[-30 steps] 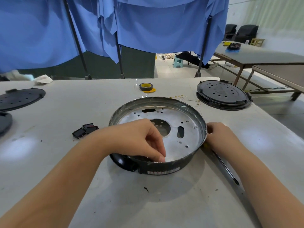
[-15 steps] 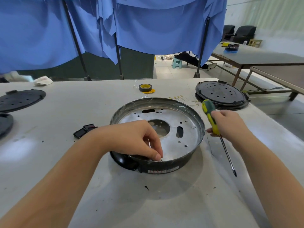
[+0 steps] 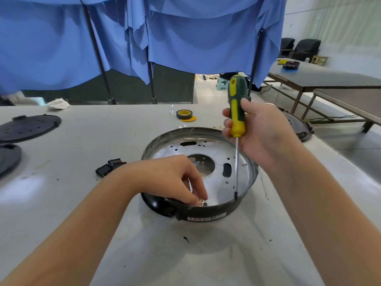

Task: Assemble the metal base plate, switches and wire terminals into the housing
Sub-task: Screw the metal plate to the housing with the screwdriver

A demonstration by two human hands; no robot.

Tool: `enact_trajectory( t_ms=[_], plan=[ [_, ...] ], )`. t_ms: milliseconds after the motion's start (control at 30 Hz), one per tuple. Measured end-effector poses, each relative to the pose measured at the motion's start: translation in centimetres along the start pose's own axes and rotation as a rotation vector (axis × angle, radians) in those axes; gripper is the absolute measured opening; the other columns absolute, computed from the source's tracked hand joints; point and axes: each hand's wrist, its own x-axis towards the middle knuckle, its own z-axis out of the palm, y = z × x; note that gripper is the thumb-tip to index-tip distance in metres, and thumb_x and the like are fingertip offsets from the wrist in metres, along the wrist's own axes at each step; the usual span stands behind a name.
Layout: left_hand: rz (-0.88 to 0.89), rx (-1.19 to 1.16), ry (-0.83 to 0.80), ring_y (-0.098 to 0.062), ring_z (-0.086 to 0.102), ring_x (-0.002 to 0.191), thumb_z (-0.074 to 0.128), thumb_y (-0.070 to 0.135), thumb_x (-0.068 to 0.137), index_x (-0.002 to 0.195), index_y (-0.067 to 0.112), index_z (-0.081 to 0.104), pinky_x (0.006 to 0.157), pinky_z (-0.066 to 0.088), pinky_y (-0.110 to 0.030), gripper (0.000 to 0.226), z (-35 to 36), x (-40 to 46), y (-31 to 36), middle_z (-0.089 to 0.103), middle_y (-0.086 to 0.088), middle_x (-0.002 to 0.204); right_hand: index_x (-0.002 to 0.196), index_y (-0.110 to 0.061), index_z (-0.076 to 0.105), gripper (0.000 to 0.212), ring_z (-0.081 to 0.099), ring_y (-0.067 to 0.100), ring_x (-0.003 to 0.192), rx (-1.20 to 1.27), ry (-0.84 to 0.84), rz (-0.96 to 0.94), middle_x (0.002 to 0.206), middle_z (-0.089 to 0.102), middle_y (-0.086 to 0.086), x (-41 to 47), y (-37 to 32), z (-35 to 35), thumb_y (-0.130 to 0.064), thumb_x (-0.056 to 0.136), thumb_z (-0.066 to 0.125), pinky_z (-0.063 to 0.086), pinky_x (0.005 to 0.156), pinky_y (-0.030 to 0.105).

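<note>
I see the white worktable (image 3: 61, 203), blue drapes (image 3: 185, 38) far. Left hand (image 3: 171, 178) pinches a small metal screw (image 3: 202, 202) at the round black housing (image 3: 206, 213); right hand (image 3: 261, 133) grips a green-yellow screwdriver (image 3: 237, 108).

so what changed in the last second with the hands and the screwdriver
The right hand picked the screwdriver up off the table beside the housing and swung it upright, tip now over the metal base plate. The left hand stayed pinching a small screw at the near rim; the housing did not move.
</note>
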Motion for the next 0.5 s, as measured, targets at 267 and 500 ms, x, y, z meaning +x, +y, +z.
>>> enact_trajectory(
  t_ms=[267, 500],
  plan=[
    [0.001, -0.006, -0.025, 0.005, 0.058, 0.063, 0.072, 0.033, 0.084, 0.087, 0.039, 0.076, 0.057, 0.041, -0.006, 0.008, 0.0, 0.1, 0.1, 0.066, 0.021, 0.066, 0.119, -0.003, 0.051, 0.030, 0.048, 0.013, 0.060, 0.120, -0.158, -0.030, 0.077, 0.053, 0.006, 0.5, 1.5, 1.5, -0.015, 0.104, 0.028, 0.046, 0.061, 0.026],
    [-0.011, -0.010, -0.079, 0.004, 0.051, 0.056, 0.069, 0.030, 0.086, 0.095, 0.037, 0.073, 0.058, 0.040, -0.011, 0.013, -0.1, 0.3, 0.0, 0.058, 0.022, 0.058, 0.130, -0.001, 0.046, 0.036, 0.051, 0.014, 0.063, 0.025, -0.362, -0.049, 0.077, 0.054, 0.005, 0.0, 2.5, 1.5, -0.013, 0.103, 0.025, 0.050, 0.065, 0.028]
  ],
)
